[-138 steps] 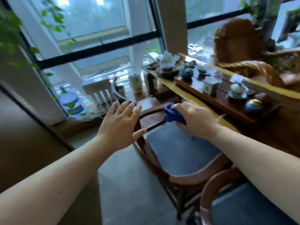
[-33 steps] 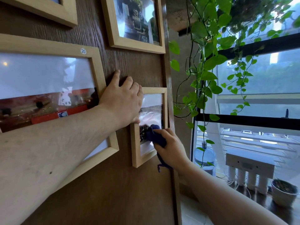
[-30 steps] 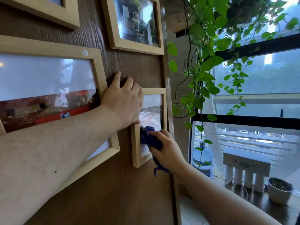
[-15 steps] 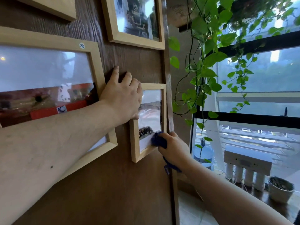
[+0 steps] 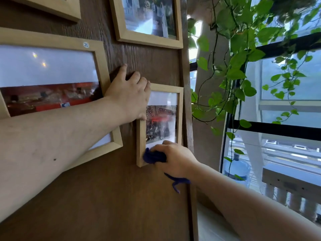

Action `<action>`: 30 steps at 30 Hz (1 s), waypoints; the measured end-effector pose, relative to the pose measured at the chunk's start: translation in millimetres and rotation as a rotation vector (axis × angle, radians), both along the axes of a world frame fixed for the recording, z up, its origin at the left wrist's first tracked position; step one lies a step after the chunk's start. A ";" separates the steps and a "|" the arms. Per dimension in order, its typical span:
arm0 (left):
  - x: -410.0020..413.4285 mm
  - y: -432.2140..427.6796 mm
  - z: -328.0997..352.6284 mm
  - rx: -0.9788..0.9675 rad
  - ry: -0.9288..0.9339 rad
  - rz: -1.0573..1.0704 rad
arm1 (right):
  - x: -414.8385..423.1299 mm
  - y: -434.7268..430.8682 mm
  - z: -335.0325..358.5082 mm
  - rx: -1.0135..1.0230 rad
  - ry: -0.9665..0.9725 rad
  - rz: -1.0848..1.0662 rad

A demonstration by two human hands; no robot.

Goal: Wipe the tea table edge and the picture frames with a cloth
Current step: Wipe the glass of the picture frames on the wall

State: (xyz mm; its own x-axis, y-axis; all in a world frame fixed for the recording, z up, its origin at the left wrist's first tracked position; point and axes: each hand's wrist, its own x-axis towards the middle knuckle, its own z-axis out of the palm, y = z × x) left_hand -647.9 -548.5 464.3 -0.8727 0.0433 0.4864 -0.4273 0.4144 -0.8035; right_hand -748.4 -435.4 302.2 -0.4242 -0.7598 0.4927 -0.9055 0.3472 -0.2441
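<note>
A small light-wood picture frame [image 5: 180,117] hangs on a dark wooden wall panel. My right hand [image 5: 175,160] grips a dark blue cloth [image 5: 153,157] and presses it on the frame's bottom edge, near the lower left corner. A tail of the cloth hangs below my wrist. My left hand [image 5: 129,97] lies flat on the wall, fingers spread, covering the frame's upper left corner. A large frame [image 5: 99,60] marked 20 hangs to the left, partly behind my left forearm. Another frame [image 5: 119,21] hangs above. The tea table is out of view.
A trailing green vine [image 5: 232,66] hangs just right of the panel's edge. Behind it are a window with black bars [image 5: 278,129], a water bottle [image 5: 237,168] and a railing outside. A fourth frame's corner [image 5: 69,13] shows at top left.
My right hand has slid the cloth down the small frame's glass to its bottom edge and then leftwards. My left hand has stayed on the frame's upper left corner.
</note>
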 end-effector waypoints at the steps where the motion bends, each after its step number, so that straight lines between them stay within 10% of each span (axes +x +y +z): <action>1: 1.1 -1.5 1.1 0.008 0.006 -0.005 | -5.6 0.1 -0.4 0.036 0.051 -0.030; 30: 43.1 1.6 159.6 -0.008 0.358 -0.198 | -59.7 2.7 299.9 -0.712 0.450 -0.128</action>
